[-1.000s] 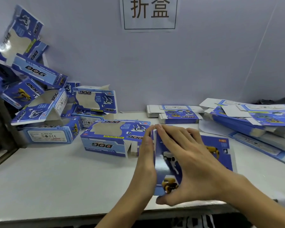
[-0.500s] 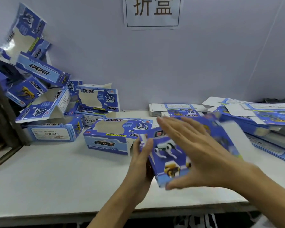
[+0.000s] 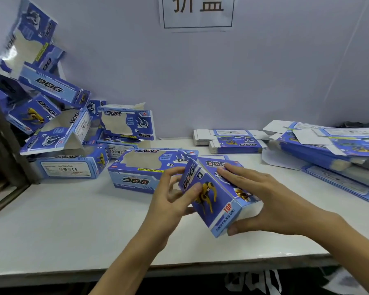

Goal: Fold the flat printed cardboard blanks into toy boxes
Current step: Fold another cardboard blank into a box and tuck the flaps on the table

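Note:
A blue printed cardboard box (image 3: 213, 201) with a yellow dog picture and the words "DOG" and "TOP" is held tilted just above the white table (image 3: 73, 231), opened into a box shape. My left hand (image 3: 170, 201) grips its left end, thumb on the printed face. My right hand (image 3: 268, 201) holds its right side, fingers spread along the top and thumb under the lower corner. A stack of flat blanks (image 3: 234, 141) lies at the back, with more flat blanks (image 3: 332, 145) on the right.
A folded box (image 3: 141, 173) with a window cutout lies just behind my hands. A pile of several folded boxes (image 3: 51, 124) leans against the wall at the left. A paper sign (image 3: 197, 11) hangs on the wall. The table's front edge runs below my forearms.
The blank was flat under my hands on the table. It has been lifted, turned and opened into a box shape, now tilted between both hands.

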